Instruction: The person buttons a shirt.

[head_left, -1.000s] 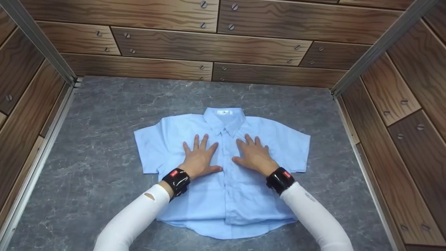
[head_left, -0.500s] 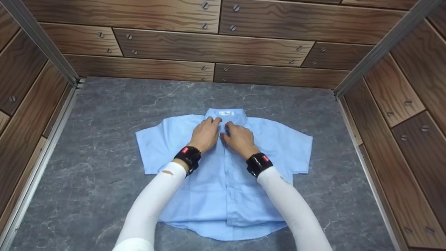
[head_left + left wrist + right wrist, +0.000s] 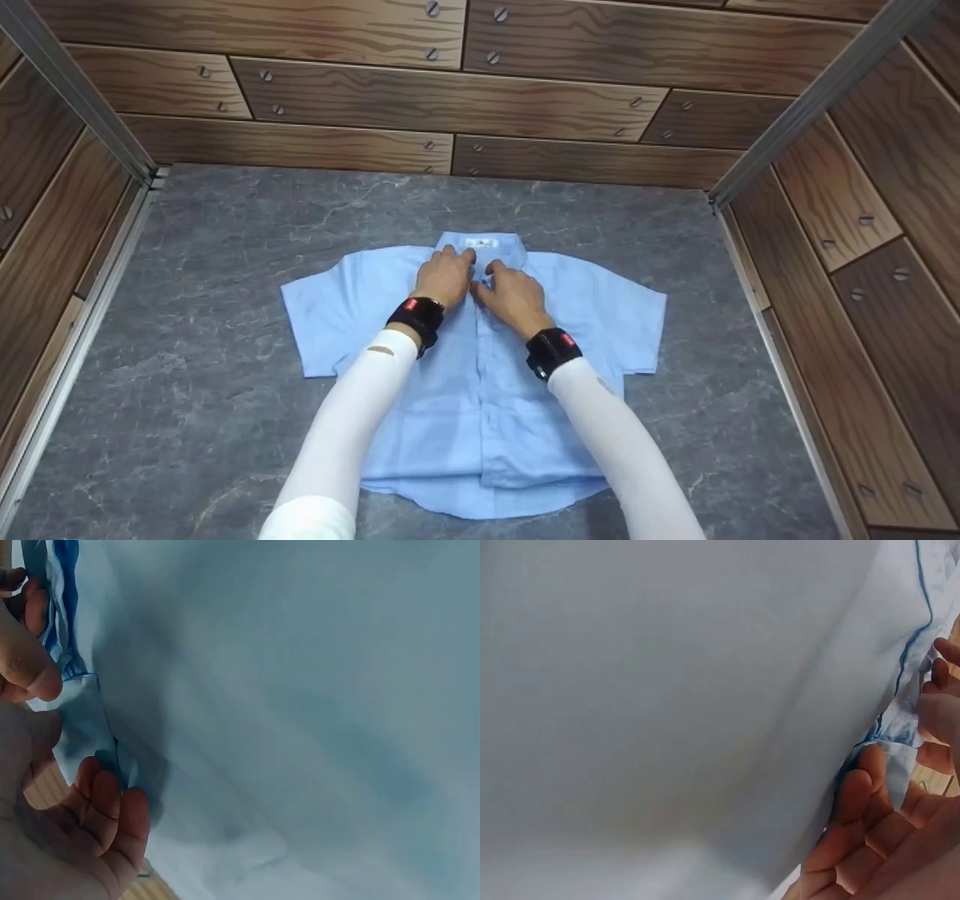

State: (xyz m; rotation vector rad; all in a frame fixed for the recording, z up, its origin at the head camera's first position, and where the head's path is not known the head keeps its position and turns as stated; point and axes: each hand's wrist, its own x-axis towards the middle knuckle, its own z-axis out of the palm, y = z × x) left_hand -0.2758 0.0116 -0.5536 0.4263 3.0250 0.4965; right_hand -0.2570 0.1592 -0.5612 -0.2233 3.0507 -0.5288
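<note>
A light blue short-sleeved shirt [image 3: 420,420] lies front up on the grey tabletop, its collar [image 3: 510,244] pointing away from me. At the front of the neck, my left hand [image 3: 444,276] pinches the left collar point between thumb and bent fingers. The left wrist view shows that collar flap [image 3: 86,724] between its fingertips. Close beside it, my right hand [image 3: 516,300] pinches the right side of the collar at the top of the placket. In the right wrist view its fingers [image 3: 855,795] curl round the cloth. The two hands hide the collar's front and top button.
Grey marbled tabletop [image 3: 217,315] surrounds the shirt. Wood-patterned panels [image 3: 337,90] stand at the back and both sides, with metal rails [image 3: 810,97] at the corners. A white label [image 3: 481,243] sits inside the collar.
Both hands lay flat with spread fingers on the shirt's chest. They have moved up and inward to the collar, and their fingers have bent to pinch it.
</note>
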